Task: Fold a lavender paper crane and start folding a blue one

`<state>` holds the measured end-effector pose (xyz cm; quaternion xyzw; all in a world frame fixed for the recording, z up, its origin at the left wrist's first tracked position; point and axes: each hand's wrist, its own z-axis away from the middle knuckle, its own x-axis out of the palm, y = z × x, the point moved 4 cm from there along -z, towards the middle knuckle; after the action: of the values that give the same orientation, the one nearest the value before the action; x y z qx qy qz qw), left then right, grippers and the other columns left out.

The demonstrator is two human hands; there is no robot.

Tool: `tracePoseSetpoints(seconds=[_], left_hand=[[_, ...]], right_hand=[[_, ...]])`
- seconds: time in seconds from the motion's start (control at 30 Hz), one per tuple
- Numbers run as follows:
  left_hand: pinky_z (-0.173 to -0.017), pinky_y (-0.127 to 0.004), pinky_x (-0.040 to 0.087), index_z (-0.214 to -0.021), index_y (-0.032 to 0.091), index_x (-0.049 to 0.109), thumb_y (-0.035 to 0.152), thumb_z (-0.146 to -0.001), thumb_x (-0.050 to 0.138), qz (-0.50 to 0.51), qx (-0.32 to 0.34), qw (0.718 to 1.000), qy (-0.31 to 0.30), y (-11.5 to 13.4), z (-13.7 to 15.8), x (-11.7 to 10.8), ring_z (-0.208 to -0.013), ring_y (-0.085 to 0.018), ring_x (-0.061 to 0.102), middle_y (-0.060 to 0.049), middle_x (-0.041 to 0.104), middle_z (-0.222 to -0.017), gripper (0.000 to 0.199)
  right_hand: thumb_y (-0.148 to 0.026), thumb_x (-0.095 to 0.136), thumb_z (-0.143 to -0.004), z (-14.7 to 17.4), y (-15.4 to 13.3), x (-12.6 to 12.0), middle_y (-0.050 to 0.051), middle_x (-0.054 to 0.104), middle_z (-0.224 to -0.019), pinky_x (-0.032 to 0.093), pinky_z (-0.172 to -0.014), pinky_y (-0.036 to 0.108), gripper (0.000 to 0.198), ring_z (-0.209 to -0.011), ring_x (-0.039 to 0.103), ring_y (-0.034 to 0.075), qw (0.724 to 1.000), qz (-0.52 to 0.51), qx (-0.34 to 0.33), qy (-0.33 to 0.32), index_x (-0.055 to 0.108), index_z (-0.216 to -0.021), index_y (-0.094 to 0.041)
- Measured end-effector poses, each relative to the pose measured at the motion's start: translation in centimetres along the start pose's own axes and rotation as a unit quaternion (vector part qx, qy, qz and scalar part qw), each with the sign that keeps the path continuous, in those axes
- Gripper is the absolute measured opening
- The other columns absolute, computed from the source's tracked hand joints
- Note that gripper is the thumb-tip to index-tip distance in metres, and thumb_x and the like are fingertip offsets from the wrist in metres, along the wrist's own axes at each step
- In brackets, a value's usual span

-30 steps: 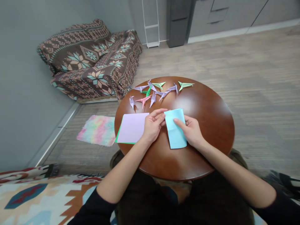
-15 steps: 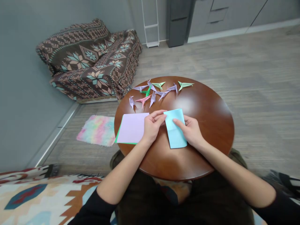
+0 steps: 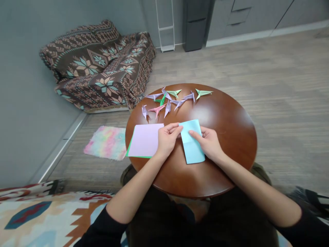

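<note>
Between left hand [image 3: 167, 139], right hand [image 3: 210, 143]: blue paper [image 3: 192, 150].

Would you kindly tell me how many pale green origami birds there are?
2, both beyond the blue paper: one bird to the left, another bird to the right. None appears hidden.

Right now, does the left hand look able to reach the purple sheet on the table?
Probably yes: the left hand is beside the purple sheet and nothing seems to block it, though its fingertips hold the blue paper.
</note>
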<state>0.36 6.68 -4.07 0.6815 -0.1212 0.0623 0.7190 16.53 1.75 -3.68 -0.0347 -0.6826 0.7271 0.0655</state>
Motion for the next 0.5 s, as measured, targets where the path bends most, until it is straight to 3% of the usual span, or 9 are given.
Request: tracePoseSetpoints(seconds=[0.13,0.27,0.37,0.43,0.5], left_hand=[[-0.079,-0.037,0.064,-0.091,0.015,0.080,0.041,-0.070,0.092,-0.006,0.003,1.000,0.013,-0.2,-0.4,-0.3,-0.075,-0.021,0.077,-0.004,0.081,-0.081,0.035],[-0.082,-0.041,0.063,-0.093,0.015,0.077,0.039,-0.074,0.088,-0.037,0.002,0.999,0.006,-0.3,-0.6,-0.5,-0.077,-0.024,0.076,-0.005,0.078,-0.075,0.032],[-0.088,-0.038,0.059,-0.105,0.019,0.074,0.026,-0.076,0.085,-0.082,0.039,0.996,0.020,0.2,-0.5,-0.8,-0.089,-0.024,0.075,-0.006,0.079,-0.090,0.032],[-0.091,-0.035,0.055,-0.110,0.022,0.069,0.020,-0.081,0.079,-0.188,0.129,0.973,0.033,1.0,-0.2,-1.0,-0.097,-0.022,0.071,-0.007,0.076,-0.105,0.030],[-0.090,-0.035,0.053,-0.106,0.022,0.067,0.019,-0.089,0.070,-0.336,0.214,0.917,-0.019,1.4,0.3,-0.5,-0.097,-0.022,0.067,-0.007,0.072,-0.107,0.017]], right_hand=[[-0.053,0.082,-0.076,-0.1,0.3,-0.1,0.008,0.081,-0.083,0.060,-0.061,0.037,0.043,-0.068,0.075,0.025,1.000,0.021,-0.004,0.000,0.070,-0.097,-0.019],[-0.040,0.086,-0.071,-0.4,0.4,-0.6,0.005,0.081,-0.085,0.058,-0.063,0.037,0.059,-0.077,0.077,0.028,0.998,0.067,-0.013,0.016,0.058,-0.120,-0.022],[-0.039,0.084,-0.070,-0.8,0.6,-1.0,0.001,0.077,-0.075,0.054,-0.056,0.035,0.065,-0.067,0.074,0.027,0.994,0.107,-0.005,0.019,0.054,-0.126,-0.022],[-0.039,0.082,-0.070,-1.0,0.6,-1.2,-0.001,0.074,-0.070,0.052,-0.054,0.035,0.065,-0.061,0.071,0.026,0.991,0.129,-0.004,0.024,0.053,-0.126,-0.023],[-0.039,0.081,-0.071,-1.2,0.7,-1.3,-0.001,0.074,-0.069,0.052,-0.055,0.036,0.065,-0.060,0.070,0.027,0.988,0.154,-0.008,0.029,0.053,-0.127,-0.023]])
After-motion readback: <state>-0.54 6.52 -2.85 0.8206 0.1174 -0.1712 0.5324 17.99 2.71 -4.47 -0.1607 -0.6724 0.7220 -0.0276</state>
